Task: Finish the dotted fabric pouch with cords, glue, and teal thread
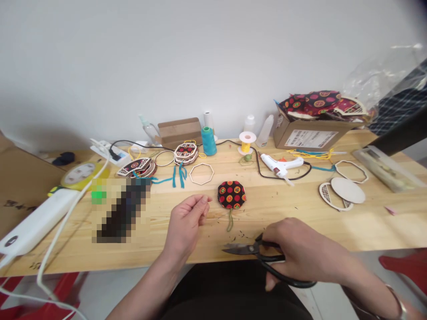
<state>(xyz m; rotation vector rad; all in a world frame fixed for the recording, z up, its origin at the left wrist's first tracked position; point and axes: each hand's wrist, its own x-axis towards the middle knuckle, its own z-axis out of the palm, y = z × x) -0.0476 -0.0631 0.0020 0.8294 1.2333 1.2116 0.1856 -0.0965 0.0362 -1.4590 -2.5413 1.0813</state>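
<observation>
**Smooth wood, matt cloth, glossy plastic**

We see a smooth wooden tabletop (pixel 287 205) with visible grain and a soft sheen across the frame. Near the centre, the octagonal piece (pixel 231 194) is covered in matt printed cloth. At lower centre, the scissors (pixel 245 249) show dark metal blades. Right of centre, the glue gun (pixel 280 166) looks like smooth white plastic. At upper right, we see a matt cardboard box (pixel 283 134) and a glossy, crinkled clear plastic bag (pixel 376 66).

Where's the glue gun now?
Head view, right of centre: glue gun on the table, just right of the yellow thread spool, in front of the fabric-filled box.
</observation>
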